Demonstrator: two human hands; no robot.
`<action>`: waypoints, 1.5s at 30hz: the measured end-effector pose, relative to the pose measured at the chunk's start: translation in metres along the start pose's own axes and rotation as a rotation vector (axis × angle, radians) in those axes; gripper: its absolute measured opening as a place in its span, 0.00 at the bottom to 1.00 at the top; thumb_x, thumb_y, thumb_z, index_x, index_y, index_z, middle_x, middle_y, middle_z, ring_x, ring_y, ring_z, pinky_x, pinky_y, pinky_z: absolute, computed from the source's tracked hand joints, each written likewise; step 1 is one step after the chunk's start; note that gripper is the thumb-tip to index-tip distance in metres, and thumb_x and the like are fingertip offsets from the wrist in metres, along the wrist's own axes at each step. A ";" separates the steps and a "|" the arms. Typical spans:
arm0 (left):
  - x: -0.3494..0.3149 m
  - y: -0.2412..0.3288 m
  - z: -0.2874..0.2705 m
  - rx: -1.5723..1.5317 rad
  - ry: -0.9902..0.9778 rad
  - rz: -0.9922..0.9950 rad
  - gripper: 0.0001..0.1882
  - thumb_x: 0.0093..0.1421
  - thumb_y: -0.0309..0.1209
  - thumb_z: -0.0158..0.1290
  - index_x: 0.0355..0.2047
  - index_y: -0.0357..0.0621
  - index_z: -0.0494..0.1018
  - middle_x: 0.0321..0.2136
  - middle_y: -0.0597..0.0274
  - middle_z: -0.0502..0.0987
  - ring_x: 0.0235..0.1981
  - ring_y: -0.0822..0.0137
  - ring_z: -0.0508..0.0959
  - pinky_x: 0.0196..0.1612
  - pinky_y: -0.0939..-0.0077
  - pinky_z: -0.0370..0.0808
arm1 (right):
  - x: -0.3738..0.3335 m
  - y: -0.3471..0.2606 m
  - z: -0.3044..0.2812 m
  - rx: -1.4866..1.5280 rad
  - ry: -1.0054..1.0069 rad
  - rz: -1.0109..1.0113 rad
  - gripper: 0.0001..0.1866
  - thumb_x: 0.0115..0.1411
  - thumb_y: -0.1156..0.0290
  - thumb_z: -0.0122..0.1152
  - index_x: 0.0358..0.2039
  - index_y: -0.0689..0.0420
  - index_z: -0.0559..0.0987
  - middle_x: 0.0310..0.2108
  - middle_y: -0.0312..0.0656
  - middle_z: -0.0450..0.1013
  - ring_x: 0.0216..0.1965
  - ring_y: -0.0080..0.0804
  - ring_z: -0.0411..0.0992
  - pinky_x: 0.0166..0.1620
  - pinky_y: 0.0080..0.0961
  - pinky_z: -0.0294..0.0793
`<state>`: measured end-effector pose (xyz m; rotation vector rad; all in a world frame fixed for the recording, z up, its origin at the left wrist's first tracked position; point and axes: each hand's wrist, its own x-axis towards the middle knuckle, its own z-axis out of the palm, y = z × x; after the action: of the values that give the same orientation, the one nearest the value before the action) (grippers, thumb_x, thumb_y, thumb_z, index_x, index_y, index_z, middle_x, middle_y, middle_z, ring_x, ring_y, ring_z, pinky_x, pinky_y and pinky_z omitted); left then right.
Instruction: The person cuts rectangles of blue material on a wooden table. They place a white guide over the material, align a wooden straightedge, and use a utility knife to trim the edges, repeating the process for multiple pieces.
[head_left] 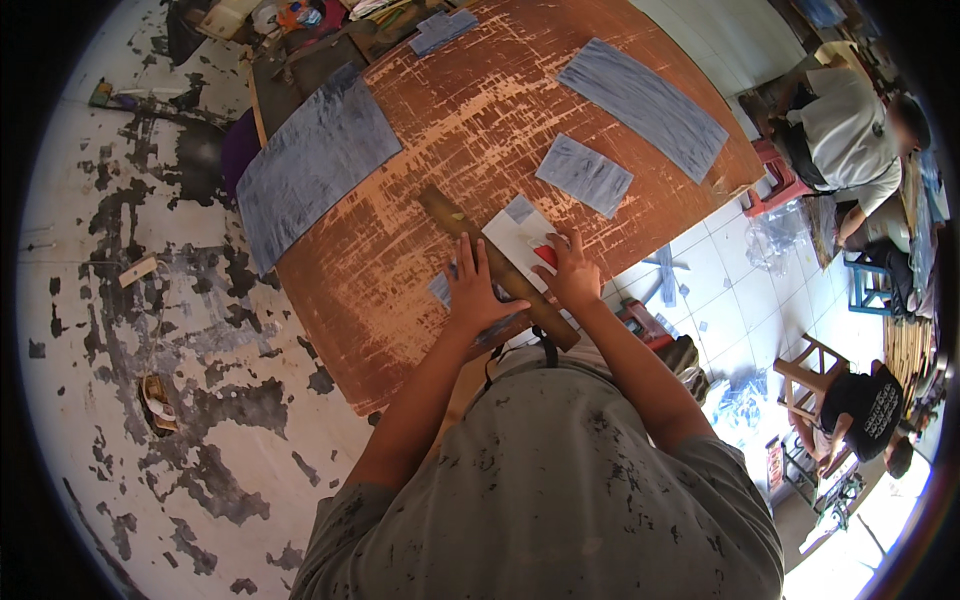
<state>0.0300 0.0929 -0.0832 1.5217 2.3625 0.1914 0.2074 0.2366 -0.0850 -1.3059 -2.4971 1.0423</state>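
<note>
The left hand [482, 292], fingers apart, lies on a brown strip [500, 268] reaching the bench's [460, 125] near edge. The right hand's [574, 272] fingers curl at a red piece [545, 256] over a white sheet [508, 238]; I cannot tell whether they clamp it. Open bench lies beyond, between 2 grey sheets [315, 170].

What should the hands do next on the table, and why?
Perhaps the left hand should press the long brown strip down firmly. It's already spread over the strip, which lies along the white sheet. The right hand is close by with a small red thing at its fingers, so a slip might spoil the lineup.
</note>
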 end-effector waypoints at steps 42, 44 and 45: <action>0.014 0.010 -0.015 0.105 -0.199 -0.162 0.90 0.33 0.78 0.70 0.79 0.27 0.39 0.81 0.38 0.34 0.82 0.42 0.39 0.77 0.30 0.45 | -0.005 -0.035 0.000 0.033 -0.279 -0.044 0.15 0.76 0.64 0.51 0.51 0.65 0.74 0.35 0.69 0.80 0.39 0.72 0.79 0.42 0.63 0.78; 0.010 0.009 -0.011 0.099 -0.200 -0.161 0.90 0.33 0.78 0.70 0.79 0.26 0.39 0.81 0.38 0.34 0.82 0.42 0.39 0.77 0.30 0.45 | 0.003 -0.053 -0.003 -0.058 -0.371 -0.100 0.15 0.75 0.63 0.50 0.49 0.64 0.70 0.38 0.67 0.81 0.44 0.69 0.80 0.48 0.61 0.79; 0.011 0.010 -0.010 0.114 -0.177 -0.150 0.90 0.32 0.77 0.71 0.79 0.26 0.39 0.81 0.37 0.34 0.82 0.42 0.39 0.77 0.30 0.45 | 0.010 -0.052 0.005 -0.055 -0.373 -0.099 0.15 0.75 0.63 0.50 0.49 0.64 0.70 0.38 0.67 0.81 0.44 0.69 0.80 0.48 0.61 0.79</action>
<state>0.0312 0.1072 -0.0736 1.3410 2.3663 -0.1098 0.1641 0.2222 -0.0573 -1.0687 -2.8410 1.3057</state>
